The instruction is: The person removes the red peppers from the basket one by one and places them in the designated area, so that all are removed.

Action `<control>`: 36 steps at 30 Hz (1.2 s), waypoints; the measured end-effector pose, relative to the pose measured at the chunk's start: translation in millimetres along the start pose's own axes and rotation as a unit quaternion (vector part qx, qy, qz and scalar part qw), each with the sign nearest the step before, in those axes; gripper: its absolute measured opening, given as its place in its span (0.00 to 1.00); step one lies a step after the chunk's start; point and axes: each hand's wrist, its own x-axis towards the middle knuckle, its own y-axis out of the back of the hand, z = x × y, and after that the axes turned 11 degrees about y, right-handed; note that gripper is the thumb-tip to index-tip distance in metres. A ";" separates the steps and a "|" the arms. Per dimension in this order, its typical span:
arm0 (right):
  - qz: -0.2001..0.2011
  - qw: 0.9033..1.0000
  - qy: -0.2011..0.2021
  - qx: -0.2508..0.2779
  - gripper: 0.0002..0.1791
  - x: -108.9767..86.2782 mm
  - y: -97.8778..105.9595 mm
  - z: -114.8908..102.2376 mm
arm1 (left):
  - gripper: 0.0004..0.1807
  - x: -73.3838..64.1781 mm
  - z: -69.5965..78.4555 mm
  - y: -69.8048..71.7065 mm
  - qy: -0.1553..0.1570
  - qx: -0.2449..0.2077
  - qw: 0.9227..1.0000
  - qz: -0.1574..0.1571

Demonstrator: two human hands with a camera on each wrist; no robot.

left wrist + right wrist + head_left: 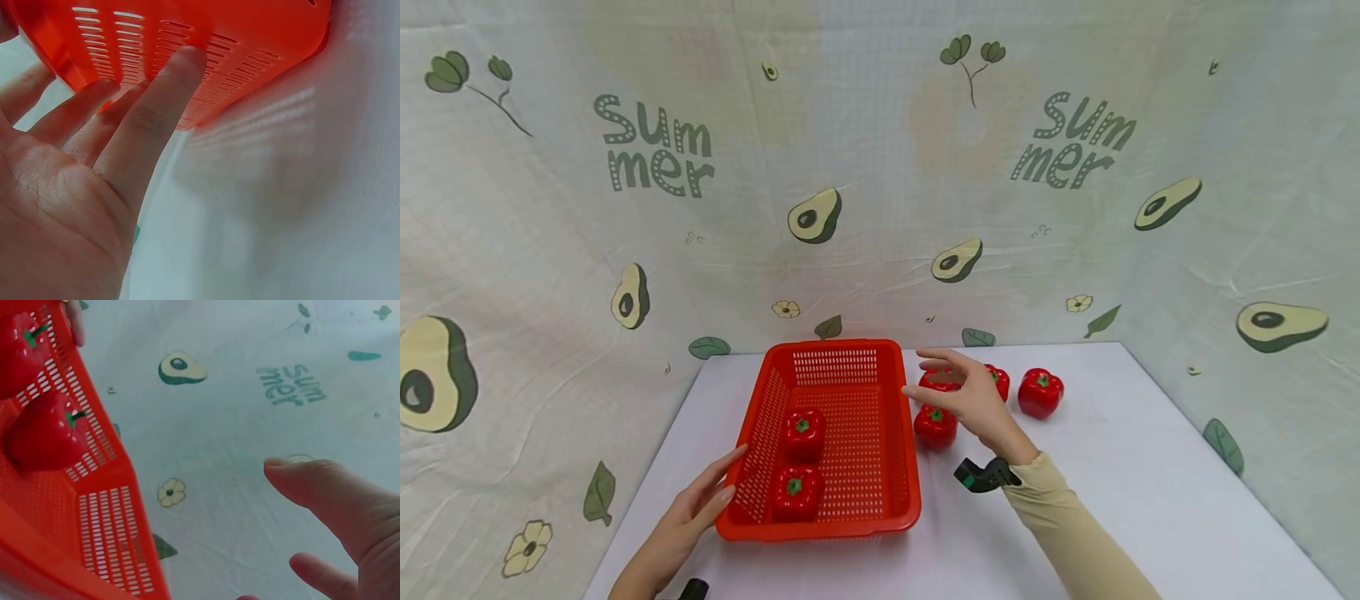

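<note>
A red perforated plastic basket [820,530] sits on the white table, with two glossy red bell peppers with green stems, a rear one [804,433] and a front one [797,493], along its left side. My left hand [679,523] is at the basket's near left side, its extended fingers [147,128] against the slotted outer wall. Past the right rim, my right hand [976,402] hovers with thumb and fingers spread and nothing between them. Below it is a bell pepper [936,428]; another bell pepper [936,382] is partly hidden behind its fingers.
Farther right on the table are a bell pepper [1041,393] and, partly behind the right hand, one more bell pepper [998,380]. A cloth [880,275] printed with avocados and lettering hangs behind and beside the white table [1120,467].
</note>
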 end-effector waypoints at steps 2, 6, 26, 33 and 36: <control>-0.003 1.000 0.003 0.005 0.32 2.2 -2.5 -2.3 | 0.28 -0.4 0.5 -0.5 0.002 0.000 1.000 0.002; -0.009 1.000 0.014 0.017 0.32 7.1 -8.3 -6.0 | 0.28 -0.3 1.0 -0.9 0.004 0.001 1.000 0.003; -0.109 0.992 0.031 0.048 0.31 35.1 -42.5 -9.2 | 0.28 1.1 0.1 -0.1 -0.002 0.013 1.000 0.003; -0.139 0.986 0.045 0.081 0.30 45.6 -58.0 2.4 | 0.27 -0.4 0.6 -0.6 -0.001 0.012 1.000 0.004; -0.155 0.982 0.052 0.091 0.30 48.8 -63.8 8.1 | 0.27 -0.7 0.9 -1.9 -0.002 0.010 1.000 0.006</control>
